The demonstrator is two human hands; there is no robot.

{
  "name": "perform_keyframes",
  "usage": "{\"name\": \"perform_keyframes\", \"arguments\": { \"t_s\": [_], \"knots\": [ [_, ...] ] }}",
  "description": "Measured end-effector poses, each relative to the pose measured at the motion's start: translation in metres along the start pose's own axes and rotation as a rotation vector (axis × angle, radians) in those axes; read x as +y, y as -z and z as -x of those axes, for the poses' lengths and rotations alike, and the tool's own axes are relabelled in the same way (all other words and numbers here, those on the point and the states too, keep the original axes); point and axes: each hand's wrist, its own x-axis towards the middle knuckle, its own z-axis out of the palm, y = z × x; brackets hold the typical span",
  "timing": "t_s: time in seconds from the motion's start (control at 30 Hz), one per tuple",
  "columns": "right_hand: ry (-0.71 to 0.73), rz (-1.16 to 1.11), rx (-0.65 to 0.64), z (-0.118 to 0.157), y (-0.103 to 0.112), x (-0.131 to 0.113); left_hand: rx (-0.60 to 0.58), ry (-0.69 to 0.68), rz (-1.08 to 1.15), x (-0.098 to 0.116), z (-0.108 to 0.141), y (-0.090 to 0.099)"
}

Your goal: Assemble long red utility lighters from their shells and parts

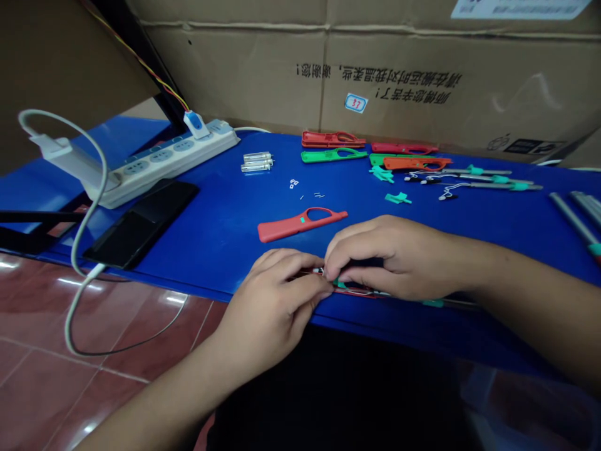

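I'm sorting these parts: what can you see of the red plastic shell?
The red plastic shell is a long, flat piece, broad at its left end, with an oval opening toward its right end and a small green mark beside it. It lies flat and slanted on the blue table, beyond the left hand and right hand, touching only the table.

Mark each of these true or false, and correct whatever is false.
The left hand and right hand both hold a wired assembly at the table's near edge: true.
The coral plastic handle touches the right hand: false; it lies apart from both hands on the blue table.
The black phone lies on top of the power strip: false; it lies beside the strip on the table.
Two small metal cylinders lie near the power strip: true.
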Motion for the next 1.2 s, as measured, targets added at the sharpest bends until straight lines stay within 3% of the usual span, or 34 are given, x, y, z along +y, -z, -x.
{"name": "perform_keyframes", "arguments": {
  "t_s": [0.17,0.57,0.73,1.2],
  "knots": [
    [0.047,0.010,0.081,-0.001,-0.002,0.002,0.015,-0.016,0.005,-0.002,0.001,-0.001],
    [0.101,0.085,0.034,0.002,-0.007,0.008,0.032,-0.043,-0.001,-0.004,0.003,0.000],
    [0.051,0.062,0.044,0.010,-0.010,0.006,0.045,-0.054,-0.006,-0.004,0.002,-0.001],
    [-0.077,0.151,-0.139,0.012,0.000,-0.008,0.058,-0.063,-0.034,-0.005,0.004,-0.001]
  ]
}}
